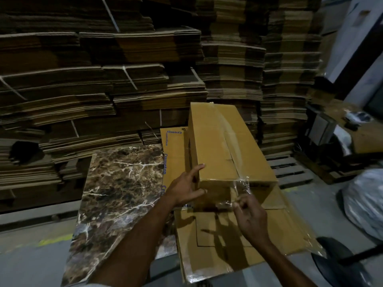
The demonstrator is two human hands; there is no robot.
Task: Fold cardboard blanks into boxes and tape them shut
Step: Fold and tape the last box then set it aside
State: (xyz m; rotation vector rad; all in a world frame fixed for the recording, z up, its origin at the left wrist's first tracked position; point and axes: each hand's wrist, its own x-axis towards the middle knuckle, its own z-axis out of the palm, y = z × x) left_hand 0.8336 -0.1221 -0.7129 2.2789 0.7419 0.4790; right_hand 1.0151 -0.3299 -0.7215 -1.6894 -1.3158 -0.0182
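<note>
A long brown cardboard box (215,141) lies folded up on flat cardboard blanks (226,241), with clear tape (229,137) running along its top seam. My left hand (184,188) steadies the box's near left corner, fingers spread against its side and front. A loose end of the clear tape (241,188) hangs over the box's near end face. My right hand (249,216) pinches that tape end just below the near edge.
A marbled brown slab (116,193) lies left of the blanks. Tall stacks of flat cardboard (93,79) fill the back and left. A wooden pallet (290,170) sits to the right, a plastic-wrapped bundle (364,201) and a dark round seat (339,264) at the far right.
</note>
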